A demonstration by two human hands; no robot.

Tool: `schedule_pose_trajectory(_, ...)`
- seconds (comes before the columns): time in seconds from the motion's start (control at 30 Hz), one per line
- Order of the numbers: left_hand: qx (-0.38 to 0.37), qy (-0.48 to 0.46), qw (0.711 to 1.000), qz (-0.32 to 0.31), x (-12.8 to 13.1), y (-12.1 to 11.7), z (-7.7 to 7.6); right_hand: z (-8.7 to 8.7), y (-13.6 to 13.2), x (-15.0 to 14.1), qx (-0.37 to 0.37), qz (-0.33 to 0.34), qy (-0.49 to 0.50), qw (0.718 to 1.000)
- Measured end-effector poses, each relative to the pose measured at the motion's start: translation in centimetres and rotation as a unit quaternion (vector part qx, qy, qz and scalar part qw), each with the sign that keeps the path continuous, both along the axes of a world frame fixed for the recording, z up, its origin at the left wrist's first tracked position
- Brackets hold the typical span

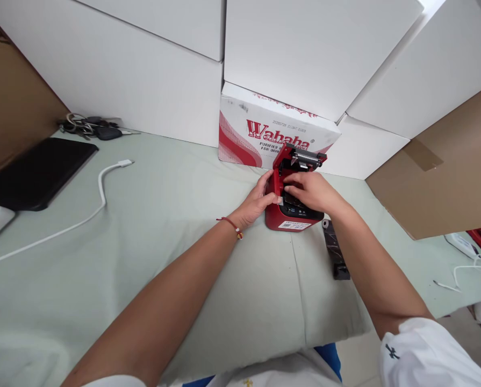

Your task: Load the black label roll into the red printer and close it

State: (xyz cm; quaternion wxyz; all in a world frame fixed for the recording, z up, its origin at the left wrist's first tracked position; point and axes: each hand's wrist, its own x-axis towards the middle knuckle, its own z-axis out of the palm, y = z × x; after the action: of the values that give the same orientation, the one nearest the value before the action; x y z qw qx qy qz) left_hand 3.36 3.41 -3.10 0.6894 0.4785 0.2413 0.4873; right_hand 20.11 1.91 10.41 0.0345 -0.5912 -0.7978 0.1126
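A small red and black printer-like device stands on the cloth with its lid raised. My left hand grips its left side, thumb at the front corner near a small pale tab and fingers along the wall. Over the open compartment, my right hand reaches in from the right, two fingertips showing apart near the red inner wall. Its other fingers are hidden. Dark, marbled material shows below this hand inside the device. Right of the device lies a black marbled strip with a small white-cored roll at its far end.
Behind the device stands a Wahaha carton against white boxes. At left lie keys, a black flat slab and a white cable. A brown cardboard panel borders the right, with another cable nearby.
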Motion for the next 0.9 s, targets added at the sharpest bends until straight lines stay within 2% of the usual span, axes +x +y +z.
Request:
schedule_pose_trajectory(0.07,0.006,0.005,1.0,0.001,-0.1,-0.1,0.0,-0.4,-2.7,1.3,0.06,0.002,0.1,0.993)
schedule_pose_trajectory(0.13,0.013,0.009,1.0,-0.003,-0.1,-0.1,-0.1,-1.4,-5.6,2.4,0.153,0.022,0.151,0.976)
schedule_pose_trajectory(0.2,0.019,0.012,1.0,-0.006,-0.2,0.0,-0.2,-3.0,-8.2,3.1,0.221,0.064,0.162,0.96)
schedule_pose_trajectory(0.3,0.032,0.02,0.999,0.003,-0.3,0.0,-0.3,-5.8,-10.4,3.5,0.263,0.101,0.14,0.949)
schedule_pose_trajectory(0.4,0.041,0.044,0.998,0.015,-0.7,-0.2,0.0,-7.9,-10.8,3.7,0.289,0.094,0.12,0.945)
schedule_pose_trajectory(0.53,0.043,0.086,0.995,0.027,-1.3,-0.7,1.0,-9.5,-10.3,3.9,0.321,0.101,0.138,0.931)
schedule_pose_trajectory(0.63,0.037,0.123,0.991,0.034,-1.8,-0.4,1.8,-10.1,-10.1,3.9,0.346,0.111,0.165,0.917)
schedule_pose_trajectory(0.73,0.026,0.159,0.984,0.079,-1.9,0.7,2.9,-10.5,-10.0,3.8,0.354,0.105,0.179,0.912)
schedule_pose_trajectory(0.83,0.033,0.162,0.976,0.144,-1.4,2.4,4.8,-10.6,-9.9,3.8,0.371,0.114,0.187,0.902)
schedule_pose_trajectory(0.9,0.05,0.152,0.973,0.166,-0.8,3.4,6.3,-10.6,-9.9,3.8,0.384,0.122,0.19,0.895)
